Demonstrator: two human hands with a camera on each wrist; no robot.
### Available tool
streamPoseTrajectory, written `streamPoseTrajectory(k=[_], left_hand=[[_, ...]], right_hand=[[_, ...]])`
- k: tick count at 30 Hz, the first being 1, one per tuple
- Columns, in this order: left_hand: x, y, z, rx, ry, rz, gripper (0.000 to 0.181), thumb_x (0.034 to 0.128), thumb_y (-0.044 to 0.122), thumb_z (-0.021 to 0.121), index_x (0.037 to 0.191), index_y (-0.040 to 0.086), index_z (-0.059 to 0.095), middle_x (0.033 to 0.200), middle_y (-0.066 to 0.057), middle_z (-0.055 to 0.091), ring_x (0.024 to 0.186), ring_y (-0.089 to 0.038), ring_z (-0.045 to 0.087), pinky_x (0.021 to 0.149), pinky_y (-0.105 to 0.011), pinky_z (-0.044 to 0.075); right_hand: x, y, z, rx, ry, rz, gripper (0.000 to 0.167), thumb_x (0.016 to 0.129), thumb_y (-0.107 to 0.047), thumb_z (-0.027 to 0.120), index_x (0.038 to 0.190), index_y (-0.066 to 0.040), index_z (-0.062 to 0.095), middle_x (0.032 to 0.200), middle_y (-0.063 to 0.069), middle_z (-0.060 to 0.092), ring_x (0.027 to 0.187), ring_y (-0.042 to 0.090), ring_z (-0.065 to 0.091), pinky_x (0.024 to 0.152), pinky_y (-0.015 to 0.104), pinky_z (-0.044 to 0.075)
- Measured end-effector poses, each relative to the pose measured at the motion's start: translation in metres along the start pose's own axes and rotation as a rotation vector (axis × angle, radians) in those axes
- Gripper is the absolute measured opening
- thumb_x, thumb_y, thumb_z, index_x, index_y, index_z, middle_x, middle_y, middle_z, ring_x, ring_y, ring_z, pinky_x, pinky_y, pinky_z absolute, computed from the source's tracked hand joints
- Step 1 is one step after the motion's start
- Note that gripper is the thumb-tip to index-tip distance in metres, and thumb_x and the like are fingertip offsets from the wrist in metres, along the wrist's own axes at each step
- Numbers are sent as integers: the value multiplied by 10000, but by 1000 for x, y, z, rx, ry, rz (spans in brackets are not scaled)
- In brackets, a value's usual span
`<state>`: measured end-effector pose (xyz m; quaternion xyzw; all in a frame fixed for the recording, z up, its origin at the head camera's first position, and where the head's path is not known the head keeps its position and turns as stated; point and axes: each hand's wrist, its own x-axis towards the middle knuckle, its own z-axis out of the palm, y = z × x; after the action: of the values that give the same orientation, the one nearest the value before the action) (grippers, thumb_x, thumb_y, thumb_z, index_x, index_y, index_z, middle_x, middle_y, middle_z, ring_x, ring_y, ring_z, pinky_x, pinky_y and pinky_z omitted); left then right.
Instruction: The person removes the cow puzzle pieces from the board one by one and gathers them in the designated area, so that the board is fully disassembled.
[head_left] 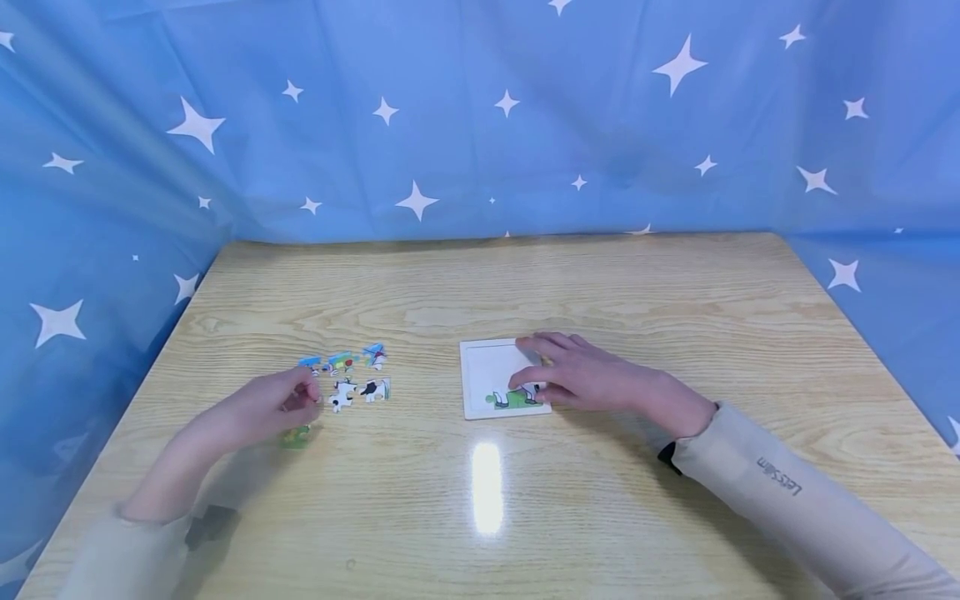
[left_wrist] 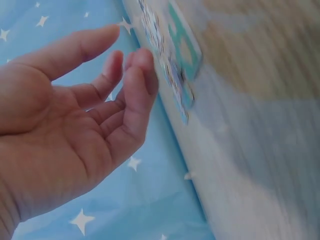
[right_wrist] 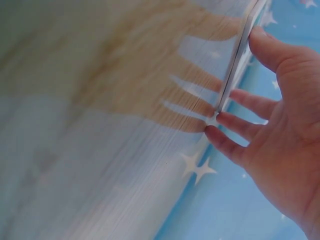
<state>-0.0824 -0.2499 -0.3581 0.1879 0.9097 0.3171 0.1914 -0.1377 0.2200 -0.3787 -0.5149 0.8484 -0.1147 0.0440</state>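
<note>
My left hand (head_left: pixel 255 410) hovers at the left beside a group of loose jigsaw puzzle pieces. Its fingers are loosely bent and nothing is between them in the left wrist view. Near its fingertips lie black-and-white cow pieces (head_left: pixel 342 395), with colourful pieces (head_left: pixel 340 362) behind them. A green piece (head_left: pixel 296 436) is partly covered by the hand. My right hand (head_left: pixel 592 375) spreads over the right side of a white square puzzle tray (head_left: pixel 483 367), fingers apart and touching it. Green pieces with cow legs (head_left: pixel 513 400) lie in the tray's lower right, partly hidden by that hand.
The wooden table (head_left: pixel 637 517) carries the tray near its middle and the loose pieces to the left. A bright light reflection (head_left: pixel 487 487) shows below the tray. A blue curtain with white stars (head_left: pixel 450 108) hangs around the back and sides.
</note>
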Motion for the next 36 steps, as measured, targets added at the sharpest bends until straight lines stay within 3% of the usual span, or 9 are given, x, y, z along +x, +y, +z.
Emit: streamPoseTrajectory(k=[4, 6, 7, 13, 14, 23, 25, 31, 36], left_hand=[[5, 9, 4, -11, 1, 55, 170, 1024, 27, 745, 1071, 31, 583, 928, 16, 558, 851, -149, 522, 698, -272, 453], [9, 12, 5, -16, -8, 42, 184, 1029, 59, 757, 1115, 24, 598, 949, 8, 583, 871, -163, 550, 704, -283, 476], [15, 0, 8, -14, -5, 45, 211, 1062, 184, 761, 1142, 60, 610, 957, 17, 604, 877, -160, 571, 712, -279, 491], [23, 16, 11, -3, -5, 109, 255, 1054, 183, 772, 1177, 14, 627, 1001, -7, 661, 900, -155, 618, 743, -290, 532], [21, 31, 9, -5, -9, 122, 238, 1019, 66, 774, 1167, -34, 616, 1001, -26, 659, 900, -166, 618, 740, -300, 533], [51, -2, 39, 25, 58, 229, 227, 1010, 186, 821, 1166, 142, 663, 1019, 47, 667, 925, -116, 635, 780, -285, 540], [54, 6, 41, 23, 60, 226, 221, 1005, 179, 824, 1157, 139, 669, 1033, 33, 672, 925, -123, 645, 778, -289, 543], [53, 59, 33, 32, 6, 221, 290, 989, 88, 811, 1198, -36, 655, 1084, -80, 690, 967, -216, 667, 807, -352, 580], [56, 79, 35, 34, -22, 218, 279, 993, 61, 791, 1202, -54, 647, 1084, -99, 692, 1000, -248, 652, 858, -367, 570]], right_hand=[[1, 1, 0, -11, -9, 7, 328, 1082, -149, 724, 1405, -195, 692, 1580, 294, 521, 1437, 552, 508, 1039, 752, 499], [1, 1, 0, -16, -6, 4, 332, 1078, -150, 728, 1404, -188, 682, 1579, 291, 522, 1434, 557, 510, 1035, 753, 502], [1, 2, -1, -15, -4, 4, 331, 1078, -151, 729, 1402, -185, 674, 1579, 290, 521, 1434, 559, 509, 1033, 756, 501], [1, 2, -1, 13, -14, 15, 300, 1085, -153, 717, 1371, -165, 629, 1592, 302, 512, 1456, 567, 483, 1036, 786, 478], [2, 2, -1, 16, -20, 20, 296, 1087, -154, 715, 1369, -159, 626, 1594, 305, 509, 1460, 566, 478, 1040, 790, 473], [2, 1, -2, 18, -49, 38, 264, 1105, -192, 695, 1355, -159, 618, 1609, 287, 498, 1466, 555, 470, 1059, 779, 465], [1, 0, -3, 20, -52, 45, 249, 1110, -191, 689, 1346, -162, 615, 1612, 280, 498, 1467, 546, 472, 1066, 774, 462], [1, -1, -3, 28, -51, 53, 221, 1117, -174, 677, 1327, -159, 608, 1613, 266, 499, 1469, 528, 475, 1066, 770, 461], [1, -1, -2, 28, -36, 40, 212, 1112, -163, 686, 1310, -155, 610, 1604, 266, 506, 1460, 525, 484, 1050, 765, 473]])
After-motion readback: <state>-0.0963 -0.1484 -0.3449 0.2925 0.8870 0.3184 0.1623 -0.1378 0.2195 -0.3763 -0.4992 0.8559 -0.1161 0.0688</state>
